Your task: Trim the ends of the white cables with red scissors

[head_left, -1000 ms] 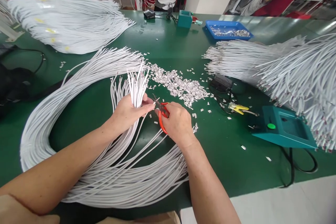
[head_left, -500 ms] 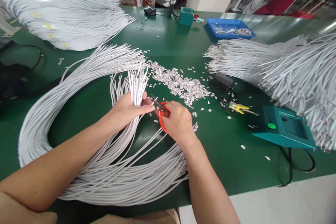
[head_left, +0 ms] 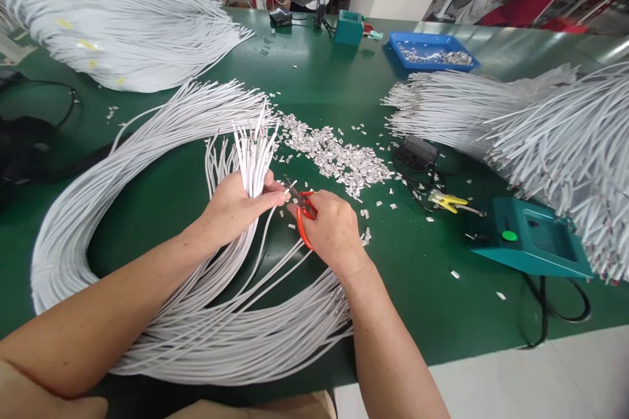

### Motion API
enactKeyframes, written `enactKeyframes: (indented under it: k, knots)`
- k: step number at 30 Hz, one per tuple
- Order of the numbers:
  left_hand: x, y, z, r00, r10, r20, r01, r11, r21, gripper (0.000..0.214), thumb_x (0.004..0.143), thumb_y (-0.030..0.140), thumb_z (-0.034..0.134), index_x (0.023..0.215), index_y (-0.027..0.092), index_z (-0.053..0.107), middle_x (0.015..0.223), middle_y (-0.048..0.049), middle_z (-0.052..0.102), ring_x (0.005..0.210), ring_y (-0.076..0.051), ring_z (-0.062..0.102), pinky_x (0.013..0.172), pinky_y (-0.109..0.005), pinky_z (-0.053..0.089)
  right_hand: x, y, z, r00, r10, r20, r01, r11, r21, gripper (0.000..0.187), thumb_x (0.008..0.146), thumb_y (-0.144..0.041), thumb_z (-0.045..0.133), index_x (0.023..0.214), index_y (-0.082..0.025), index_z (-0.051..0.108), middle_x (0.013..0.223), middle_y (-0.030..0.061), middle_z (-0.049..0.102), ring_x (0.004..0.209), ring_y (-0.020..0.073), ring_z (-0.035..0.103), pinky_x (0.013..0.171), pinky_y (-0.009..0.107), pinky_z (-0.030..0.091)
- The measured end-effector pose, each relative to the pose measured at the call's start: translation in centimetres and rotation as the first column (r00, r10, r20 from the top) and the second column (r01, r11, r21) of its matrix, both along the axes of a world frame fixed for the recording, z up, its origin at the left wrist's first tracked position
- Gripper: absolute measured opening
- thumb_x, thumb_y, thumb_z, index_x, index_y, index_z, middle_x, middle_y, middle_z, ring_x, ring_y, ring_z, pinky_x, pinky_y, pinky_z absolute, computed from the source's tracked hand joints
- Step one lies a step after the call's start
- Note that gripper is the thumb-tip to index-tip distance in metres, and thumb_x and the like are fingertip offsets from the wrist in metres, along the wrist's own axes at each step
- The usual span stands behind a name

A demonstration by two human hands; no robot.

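Observation:
My left hand is closed round a bunch of white cables, their ends fanning upward above the fist. My right hand grips red-handled cutters, whose jaws point left to a single cable end pinched at my left thumb. The long white cables loop in a big curve over the green table and pass under both forearms. A heap of small silvery cut pieces lies just beyond the cutters.
Big white cable bundles lie at the far left and right. A teal box with a green button, yellow-handled pliers, a blue tray of metal bits and another teal box stand about. Other people work behind the table.
The view has shifted slightly. Both hands stay together, the left keeping its bunch and the right its cutters at the cable end; little else has moved.

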State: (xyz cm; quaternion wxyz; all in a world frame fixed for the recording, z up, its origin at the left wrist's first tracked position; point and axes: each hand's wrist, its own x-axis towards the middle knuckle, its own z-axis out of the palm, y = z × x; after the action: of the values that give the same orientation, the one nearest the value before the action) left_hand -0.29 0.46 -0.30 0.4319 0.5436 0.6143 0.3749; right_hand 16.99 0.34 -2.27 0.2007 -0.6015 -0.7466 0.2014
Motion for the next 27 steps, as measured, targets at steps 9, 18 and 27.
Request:
enactKeyframes:
  k: [9,18,27]
  knots:
    - [0.2,0.0,0.3,0.999,0.001,-0.038,-0.001,1.0,0.003,0.014,0.072,0.03,0.07,0.075,0.02,0.061,0.079,-0.0005,0.07,0.082,-0.022,0.068,0.076,-0.033,0.051,-0.2,0.0,0.0,1.0,-0.007,0.019,0.007,1.0,-0.021,0.037,0.087,-0.041,0.06,0.058,-0.018,0.053,0.067,0.0029,0.056,0.06,0.0129,0.046,0.054,0.028,0.028]
    - [0.1,-0.1,0.2,0.954,-0.091,0.285,0.115,0.991,-0.068,0.021,0.078,0.025,0.069,0.076,0.022,0.048,0.073,0.003,0.066,0.083,-0.017,0.069,0.081,-0.031,0.05,1.4,0.6,1.3,0.835,-0.06,-0.546,-0.051,0.981,-0.186,0.017,0.081,-0.036,0.068,0.077,-0.019,0.068,0.078,0.0015,0.066,0.066,0.013,0.055,0.062,0.029,0.041]
    - [0.3,-0.2,0.1,0.878,-0.234,0.419,0.301,0.948,-0.103,0.026,0.082,0.027,0.066,0.072,0.021,0.043,0.068,0.0037,0.058,0.072,-0.013,0.06,0.068,-0.028,0.046,1.1,0.7,1.5,0.513,-0.061,-0.856,-0.246,0.945,-0.215,0.009,0.08,-0.033,0.071,0.078,-0.025,0.073,0.075,-0.0013,0.067,0.072,0.0143,0.061,0.073,0.032,0.049]
